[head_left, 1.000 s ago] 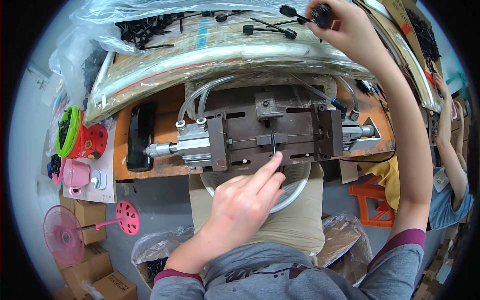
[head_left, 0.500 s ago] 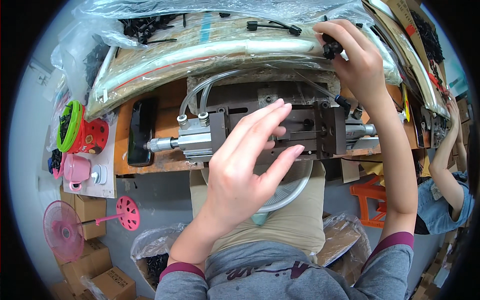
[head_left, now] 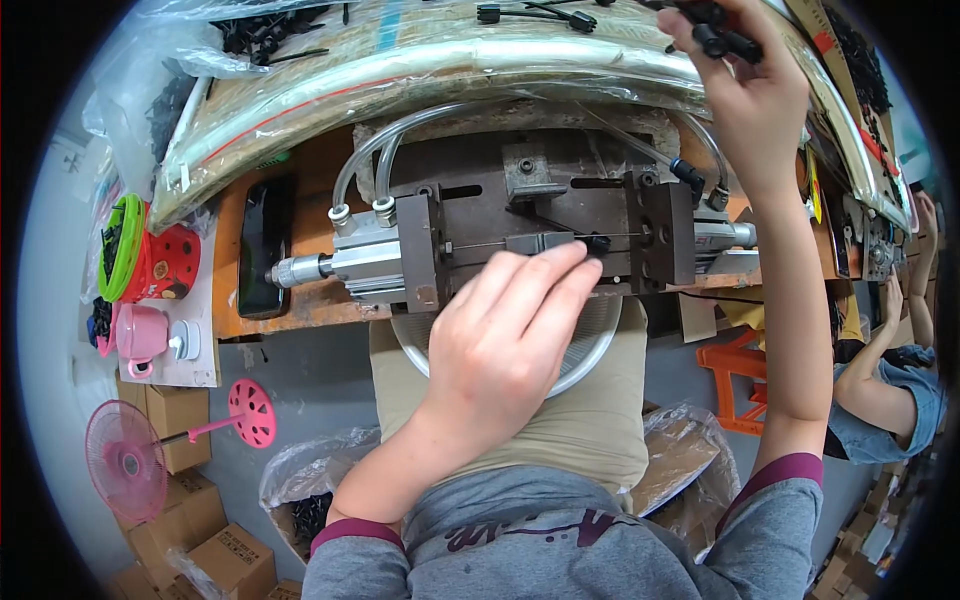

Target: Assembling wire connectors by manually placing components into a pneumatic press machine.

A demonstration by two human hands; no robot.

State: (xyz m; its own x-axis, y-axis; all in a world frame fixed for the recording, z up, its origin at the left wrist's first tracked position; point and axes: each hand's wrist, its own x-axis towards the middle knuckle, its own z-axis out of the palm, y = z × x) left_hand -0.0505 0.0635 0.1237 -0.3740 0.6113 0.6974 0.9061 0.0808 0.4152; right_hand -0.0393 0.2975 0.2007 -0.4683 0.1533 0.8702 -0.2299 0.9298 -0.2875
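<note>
My left hand (head_left: 500,345) is over the front of a dark metal clamping fixture (head_left: 470,215), its fingers drawn together. Its fingertips meet a small black plastic part (head_left: 597,243) with a thin stem, lying by the grey block (head_left: 540,242) in the middle of the fixture. My thumb is hidden beneath the fingers. Up at the far right, my right hand (head_left: 750,85) is closed around several black plastic pieces (head_left: 710,38) with round ends, held above the plastic-covered bench top.
Air cylinders (head_left: 365,262) with clear hoses flank the fixture. A phone (head_left: 265,250) lies to its left, near a red bucket (head_left: 172,262) and a pink cup (head_left: 143,330). Loose black parts (head_left: 265,35) lie at the back. Below the fixture sits a white basket (head_left: 590,360). A co-worker's arm (head_left: 880,335) shows at right.
My left hand has gone from open fingers over the fixture to closed fingers at the black part. My right hand, still holding pieces, has moved farther up and right. The view has shifted slightly.
</note>
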